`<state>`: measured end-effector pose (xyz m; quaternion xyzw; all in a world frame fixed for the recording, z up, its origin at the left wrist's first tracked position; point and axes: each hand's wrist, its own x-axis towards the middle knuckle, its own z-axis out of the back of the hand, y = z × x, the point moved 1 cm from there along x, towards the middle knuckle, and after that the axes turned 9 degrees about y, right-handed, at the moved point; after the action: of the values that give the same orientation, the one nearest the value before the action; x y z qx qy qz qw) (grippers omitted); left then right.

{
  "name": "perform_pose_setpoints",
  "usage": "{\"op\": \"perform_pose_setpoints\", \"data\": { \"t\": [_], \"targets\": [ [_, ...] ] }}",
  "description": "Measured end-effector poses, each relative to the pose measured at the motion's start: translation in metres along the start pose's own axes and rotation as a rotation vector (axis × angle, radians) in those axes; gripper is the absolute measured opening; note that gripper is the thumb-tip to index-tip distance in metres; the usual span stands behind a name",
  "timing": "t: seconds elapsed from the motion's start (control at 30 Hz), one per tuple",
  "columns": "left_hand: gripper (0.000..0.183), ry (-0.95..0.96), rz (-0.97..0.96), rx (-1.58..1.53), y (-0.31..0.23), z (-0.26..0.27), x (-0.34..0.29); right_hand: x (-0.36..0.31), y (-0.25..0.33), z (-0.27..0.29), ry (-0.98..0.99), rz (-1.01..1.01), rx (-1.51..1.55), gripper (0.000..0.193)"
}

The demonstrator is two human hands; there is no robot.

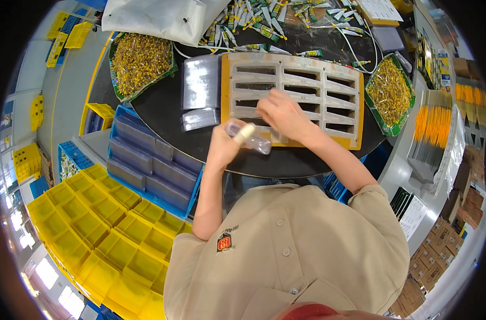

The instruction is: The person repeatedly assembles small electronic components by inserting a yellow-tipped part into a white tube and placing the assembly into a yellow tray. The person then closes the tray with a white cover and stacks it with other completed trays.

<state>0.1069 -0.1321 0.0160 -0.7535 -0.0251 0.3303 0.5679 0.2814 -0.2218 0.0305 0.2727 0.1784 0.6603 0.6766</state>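
My left hand [226, 143] is closed on a clear plastic blister shell [260, 144], held at the near edge of a slotted fixture [317, 90]. A pale finger cot covers the thumb of that hand. The fixture has rows of wedge-shaped slots and a yellow-orange border. Above its middle slots is my right hand [285, 114], fingers curled and pressed together; whatever they hold, if anything, is hidden. Just left of the fixture lie stacks of clear plastic shells [201, 82].
Small green-and-white tubes [264, 24] are heaped at the back of the black round table [163, 125]. Bags of small yellow pieces [142, 63] flank the fixture. A blue crate [152, 160] of clear shells and yellow bins [104, 224] stand lower left. Orange-marked card stacks [432, 128] lie right.
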Motion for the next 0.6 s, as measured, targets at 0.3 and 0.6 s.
{"op": "perform_pose_setpoints", "data": {
  "t": [0.3,0.6],
  "targets": [
    [0.025,-0.095,-0.012,-0.013,0.013,-0.008,-0.019,-0.03,0.017,-0.019,0.051,0.024,0.128,0.013],
    [0.029,-0.105,-0.112,0.207,-0.023,-0.031,0.023,-0.043,-0.013,0.02,0.034,-0.145,0.45,0.019]
  ]
}}
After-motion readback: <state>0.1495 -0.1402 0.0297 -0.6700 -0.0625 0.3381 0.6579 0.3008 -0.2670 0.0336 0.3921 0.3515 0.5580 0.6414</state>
